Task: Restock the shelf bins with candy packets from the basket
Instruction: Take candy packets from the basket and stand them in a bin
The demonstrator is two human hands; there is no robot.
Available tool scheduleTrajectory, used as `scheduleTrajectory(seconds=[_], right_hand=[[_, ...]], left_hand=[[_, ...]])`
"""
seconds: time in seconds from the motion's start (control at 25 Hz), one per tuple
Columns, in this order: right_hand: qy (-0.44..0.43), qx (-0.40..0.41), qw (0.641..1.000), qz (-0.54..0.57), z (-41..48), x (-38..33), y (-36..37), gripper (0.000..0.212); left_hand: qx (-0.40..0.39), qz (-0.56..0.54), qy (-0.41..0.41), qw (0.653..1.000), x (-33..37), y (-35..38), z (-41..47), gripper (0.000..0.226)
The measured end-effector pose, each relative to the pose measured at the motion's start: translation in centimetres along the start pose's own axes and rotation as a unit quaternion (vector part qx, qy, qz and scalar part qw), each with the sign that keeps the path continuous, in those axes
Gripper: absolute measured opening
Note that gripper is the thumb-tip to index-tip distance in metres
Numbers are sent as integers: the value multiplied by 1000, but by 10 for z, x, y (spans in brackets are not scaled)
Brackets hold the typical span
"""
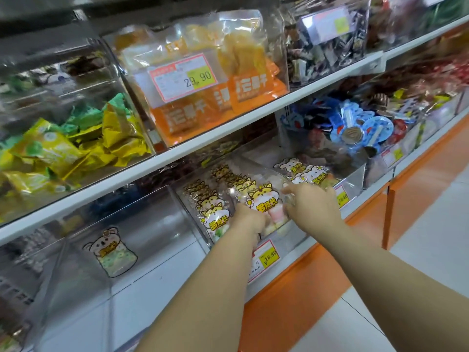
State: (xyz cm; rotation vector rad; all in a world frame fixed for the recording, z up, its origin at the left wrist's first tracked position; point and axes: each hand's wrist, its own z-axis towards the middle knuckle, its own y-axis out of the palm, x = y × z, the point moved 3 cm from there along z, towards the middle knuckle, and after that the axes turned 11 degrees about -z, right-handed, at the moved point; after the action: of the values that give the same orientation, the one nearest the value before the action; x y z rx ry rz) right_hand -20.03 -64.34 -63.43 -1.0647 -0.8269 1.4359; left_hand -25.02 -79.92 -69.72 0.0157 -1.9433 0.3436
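Packet: the hamster-print candy packet stands upright at the front of the middle bin on the lower shelf, between my two hands.
Handling: I judge it light, with thin, glossy film that looks slick and crinkly. The pink and white pieces inside look soft and easy to squash.
Where to hold: by the side seams or the top seal, I reckon, not across the padded belly. A light pinch should be enough.
Right hand: my right hand is at the packet's right edge, fingers curled onto the film and forefinger lying out along the top corner.
Left hand: my left hand is against the packet's lower left corner. Its fingers are hidden behind the film, so I cannot tell whether they pinch it or only steady it.
Row behind: stocked packets of the same print stand in files toward the bin's back wall.
Front edge: a red-and-yellow price tag hangs on the bin's front wall, below my left wrist.
Left bin: one koala packet leans alone inside.
Right bin: pale bear packets lie near the front.
Shelf above: orange bags fill the bin directly overhead.
Basket: out of view.
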Motion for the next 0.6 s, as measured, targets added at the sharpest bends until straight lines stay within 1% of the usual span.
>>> scheduleTrajectory(seconds=[0.04, 0.08, 0.12, 0.2, 0.24, 0.36, 0.48, 0.56, 0.6], right_hand=[[1, -7, 1000, 6, 2, 1, 0, 25], [3, -15, 1000, 22, 3, 3, 0, 25], [7, -25, 998, 49, 4, 5, 1, 25], [20, -42, 994, 99, 5, 7, 1, 24], [23, -48, 993, 109, 5, 8, 1, 25], [24, -54, 992, 109, 6, 9, 1, 25], [28, -53, 993, 103, 4, 8, -2, 25], [25, -49, 994, 97, 1, 5, -3, 25], [25, -48, 994, 97, 0, 4, -4, 24]], left_hand=[[6, 19, -10, 1000, -3, 1, 6, 100], [13, 62, -24, 998, 1, 0, -5, 103], [29, 116, -29, 992, 10, -5, -27, 100], [43, 235, -31, 970, 14, -13, -36, 91], [43, 260, -24, 964, 13, -15, -35, 89], [18, 276, -9, 961, 9, -17, -28, 86], [23, 232, 17, 972, 10, -16, -26, 62], [34, 201, 20, 979, 10, -17, -26, 55], [31, 202, 16, 979, 11, -17, -27, 56]])
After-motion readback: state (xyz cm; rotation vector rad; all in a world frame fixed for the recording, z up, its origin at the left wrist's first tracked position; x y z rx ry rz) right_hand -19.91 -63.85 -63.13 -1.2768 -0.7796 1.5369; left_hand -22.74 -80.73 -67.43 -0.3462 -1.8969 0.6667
